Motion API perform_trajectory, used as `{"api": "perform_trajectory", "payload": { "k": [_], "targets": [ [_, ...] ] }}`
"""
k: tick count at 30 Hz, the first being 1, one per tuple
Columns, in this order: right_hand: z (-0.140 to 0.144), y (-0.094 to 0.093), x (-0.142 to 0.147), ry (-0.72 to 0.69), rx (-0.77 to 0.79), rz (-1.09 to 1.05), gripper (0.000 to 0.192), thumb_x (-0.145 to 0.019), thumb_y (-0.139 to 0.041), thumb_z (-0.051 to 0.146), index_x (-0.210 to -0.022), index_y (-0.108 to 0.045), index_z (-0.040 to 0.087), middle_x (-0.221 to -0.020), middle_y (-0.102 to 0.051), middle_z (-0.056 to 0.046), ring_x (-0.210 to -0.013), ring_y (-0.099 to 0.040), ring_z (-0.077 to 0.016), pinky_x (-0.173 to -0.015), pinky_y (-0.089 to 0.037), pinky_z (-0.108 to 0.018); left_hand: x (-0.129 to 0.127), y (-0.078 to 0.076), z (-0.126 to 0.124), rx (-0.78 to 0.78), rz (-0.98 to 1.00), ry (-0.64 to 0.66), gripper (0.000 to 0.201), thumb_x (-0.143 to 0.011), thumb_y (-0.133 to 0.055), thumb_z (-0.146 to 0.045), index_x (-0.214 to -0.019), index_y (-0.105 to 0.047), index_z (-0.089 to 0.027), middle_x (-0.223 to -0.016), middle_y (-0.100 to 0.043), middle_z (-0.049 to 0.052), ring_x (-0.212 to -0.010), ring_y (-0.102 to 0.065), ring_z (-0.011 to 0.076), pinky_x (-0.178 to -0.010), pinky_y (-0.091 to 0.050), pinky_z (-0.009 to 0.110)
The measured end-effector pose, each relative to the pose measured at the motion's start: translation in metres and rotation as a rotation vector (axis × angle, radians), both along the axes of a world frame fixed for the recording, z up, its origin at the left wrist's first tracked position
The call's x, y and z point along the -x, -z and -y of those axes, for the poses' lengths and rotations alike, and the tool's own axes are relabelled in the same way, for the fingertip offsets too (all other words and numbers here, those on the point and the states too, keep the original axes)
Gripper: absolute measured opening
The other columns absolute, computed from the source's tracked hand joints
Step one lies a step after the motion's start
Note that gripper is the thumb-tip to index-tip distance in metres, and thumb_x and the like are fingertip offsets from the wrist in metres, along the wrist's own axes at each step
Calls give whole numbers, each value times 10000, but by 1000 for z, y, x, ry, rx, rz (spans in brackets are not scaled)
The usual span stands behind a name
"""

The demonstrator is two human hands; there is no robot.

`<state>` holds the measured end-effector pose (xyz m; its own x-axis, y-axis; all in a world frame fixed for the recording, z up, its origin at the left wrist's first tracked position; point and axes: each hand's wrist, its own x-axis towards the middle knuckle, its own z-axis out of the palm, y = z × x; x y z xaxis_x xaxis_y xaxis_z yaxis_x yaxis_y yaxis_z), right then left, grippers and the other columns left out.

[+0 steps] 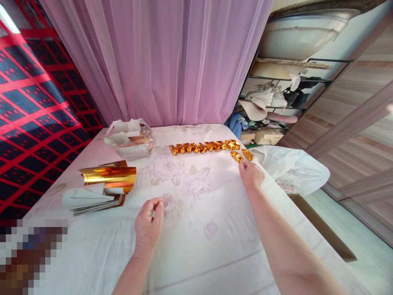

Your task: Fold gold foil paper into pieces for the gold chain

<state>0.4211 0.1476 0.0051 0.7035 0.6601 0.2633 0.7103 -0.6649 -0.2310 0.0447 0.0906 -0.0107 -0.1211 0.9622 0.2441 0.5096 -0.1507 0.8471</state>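
Observation:
My right hand (252, 174) reaches to the right edge of the table, its fingertips pinched on a folded gold foil paper piece (236, 156). Close beside it lies another folded gold piece (247, 154). A row of gold foil paper folds (199, 148) stretches leftward across the far part of the table. My left hand (149, 225) hovers over or rests on the tablecloth nearer to me, fingers curled and thumb against the forefinger, with nothing visible in it. To its left lie a curved stack of gold foil sheets (110, 175) and some white-backed sheets (89, 196).
A clear plastic bag (130, 139) with paper inside sits at the table's far left. The flowered tablecloth (196, 233) covers the table. Off the right edge are a white plastic bag (297, 170) and a cardboard box (325, 227). Behind stand a purple curtain (159, 61) and a loaded rack (276, 78).

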Motion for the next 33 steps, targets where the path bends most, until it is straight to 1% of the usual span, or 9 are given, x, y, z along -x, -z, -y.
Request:
{"api": "perform_trajectory", "payload": {
  "k": [5,10,15,20,26,30,33],
  "targets": [
    [-6,0,-13,53,32,-20,369,-962,-442,355,-1038,-767,199,-1029,-714,-135,-822,-631,-220,-641,-375,-302,3,4,1,7,-11,17,271,-857,-518,-440,-868,-675,-220,-851,-726,45,-733,-657,195,-550,-489,254],
    [-11,0,-20,86,58,-39,392,-975,-419,369,-1045,-763,197,-1048,-714,-144,-865,-649,-230,-675,-409,-309,5,10,1,14,-32,25,271,-873,-520,-439,-887,-678,-219,-854,-719,40,-713,-640,187,-539,-473,249],
    [-14,0,-21,93,88,-59,403,-983,-405,359,-1080,-754,182,-1071,-708,-156,-919,-658,-242,-711,-433,-315,4,8,1,19,-30,34,272,-870,-523,-437,-888,-680,-216,-835,-714,37,-695,-633,183,-526,-463,245],
    [-15,-1,-20,94,103,-78,395,-976,-422,386,-1101,-746,197,-1078,-706,-148,-959,-662,-256,-749,-457,-324,4,6,0,20,-31,26,285,-859,-520,-447,-885,-680,-213,-844,-719,43,-689,-630,184,-526,-462,245],
    [-15,0,-22,93,108,-107,395,-967,-435,409,-1086,-747,198,-1065,-707,-145,-970,-665,-267,-769,-479,-338,3,6,-1,20,-24,4,311,-832,-512,-473,-852,-686,-216,-809,-717,48,-678,-631,194,-518,-459,253],
    [-14,2,-25,94,97,-136,413,-954,-453,479,-1035,-758,212,-1046,-710,-140,-960,-665,-264,-771,-484,-343,2,5,-1,19,-25,1,299,-825,-520,-469,-853,-686,-222,-814,-720,44,-666,-626,191,-515,-455,252],
    [-15,4,-27,94,87,-155,400,-949,-471,472,-994,-762,201,-1030,-705,-153,-940,-664,-263,-763,-480,-347,1,4,-1,17,-18,-8,308,-814,-516,-477,-840,-687,-222,-809,-720,45,-656,-622,191,-510,-452,255]
  ]
}}
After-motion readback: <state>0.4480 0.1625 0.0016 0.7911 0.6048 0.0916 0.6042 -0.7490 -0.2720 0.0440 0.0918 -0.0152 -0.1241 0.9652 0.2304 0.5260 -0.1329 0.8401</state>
